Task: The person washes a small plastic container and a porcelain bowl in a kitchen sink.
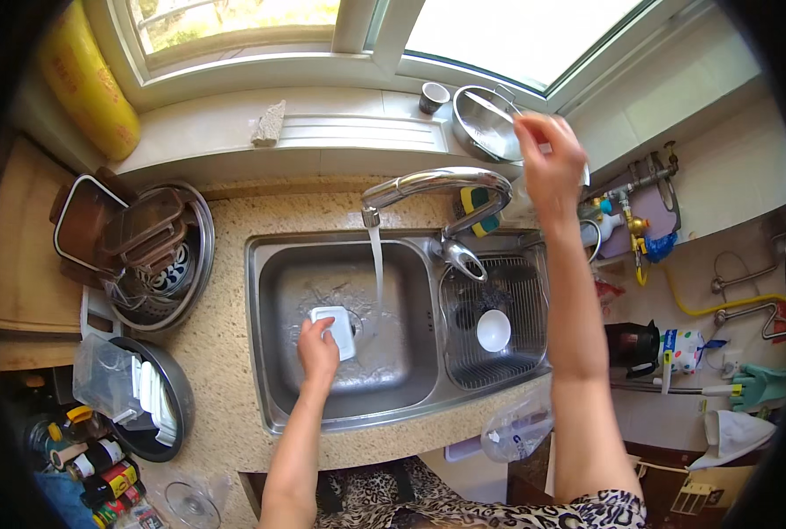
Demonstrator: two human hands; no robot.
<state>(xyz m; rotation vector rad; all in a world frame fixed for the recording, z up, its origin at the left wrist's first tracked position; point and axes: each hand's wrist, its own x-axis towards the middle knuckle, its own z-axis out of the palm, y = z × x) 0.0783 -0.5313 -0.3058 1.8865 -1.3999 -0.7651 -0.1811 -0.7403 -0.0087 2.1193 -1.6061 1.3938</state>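
Note:
My left hand point(319, 347) holds a small white rectangular plastic lid point(335, 330) over the left basin of the steel sink point(393, 397). Water runs from the chrome faucet point(432, 182) just right of the lid. My right hand point(555, 149) is raised beside the windowsill, with the handle end of a slim, light-coloured utensil point(489, 106) at its fingertips; its far end is over a metal pot point(475, 132). What kind of utensil it is cannot be told. A white bowl point(493, 330) sits in the wire rack point(459, 364) in the right basin.
Glass containers fill a metal colander point(204, 264) at left. Below it, a dark basin point(185, 403) holds white lids and a clear container point(102, 373). A sponge point(482, 211) lies behind the faucet. A small cup point(434, 97) and a stone point(269, 124) stand on the sill.

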